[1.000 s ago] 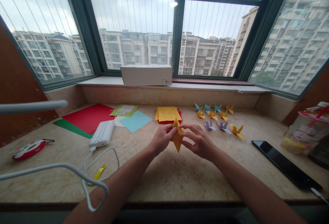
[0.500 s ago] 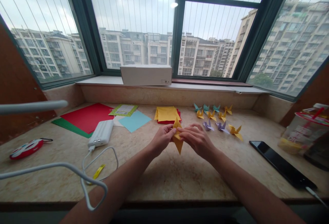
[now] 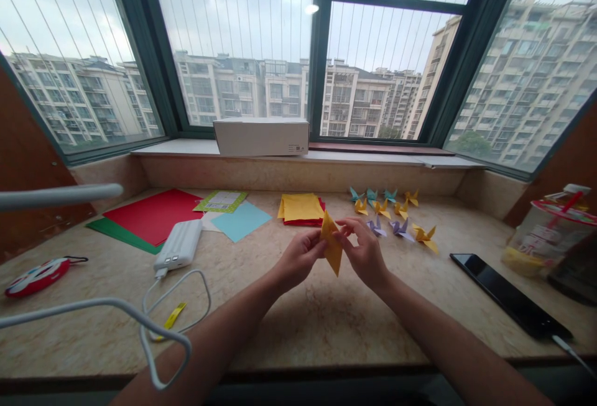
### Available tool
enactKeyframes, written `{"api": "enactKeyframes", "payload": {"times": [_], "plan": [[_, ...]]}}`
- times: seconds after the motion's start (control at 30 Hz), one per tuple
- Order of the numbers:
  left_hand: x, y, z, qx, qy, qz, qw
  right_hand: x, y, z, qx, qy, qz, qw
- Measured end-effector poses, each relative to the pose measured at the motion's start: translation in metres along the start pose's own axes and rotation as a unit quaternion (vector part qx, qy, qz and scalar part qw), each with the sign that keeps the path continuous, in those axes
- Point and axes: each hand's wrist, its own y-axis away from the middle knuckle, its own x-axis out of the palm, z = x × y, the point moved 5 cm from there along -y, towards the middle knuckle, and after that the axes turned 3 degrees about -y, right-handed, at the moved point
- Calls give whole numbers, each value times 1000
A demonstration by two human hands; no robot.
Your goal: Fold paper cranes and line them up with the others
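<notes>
A yellow folded origami paper (image 3: 332,245), long and diamond-shaped, is held up between both hands above the counter. My left hand (image 3: 301,255) pinches its left edge, thumb in front. On the other edge, the thumb and fingertips of my right hand (image 3: 364,249) are closed on the paper. Just beyond the hands lies a stack of yellow paper squares (image 3: 302,206) on red ones. Several folded paper cranes stand in rows behind my right hand, among them a purple crane (image 3: 402,229) and a larger yellow crane (image 3: 425,237).
On the left lie red paper (image 3: 153,216), green paper (image 3: 121,237), light blue paper (image 3: 241,219), a white power bank (image 3: 178,245) with a looping cable, and a red-and-white object (image 3: 38,276). A phone (image 3: 508,294) and a plastic cup (image 3: 550,232) occupy the right. A white box (image 3: 261,137) sits on the sill.
The folded paper has turned so a broader face shows, and its tip shifted slightly right. My right hand's fingers, earlier laid across its middle, now grip its right edge. The view has shifted slightly.
</notes>
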Motion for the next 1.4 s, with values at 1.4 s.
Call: {"api": "enactKeyframes", "payload": {"times": [1.4], "plan": [[-12, -1, 5, -33, 69, -83, 994, 4, 2, 5, -102, 111, 85, 985]]}}
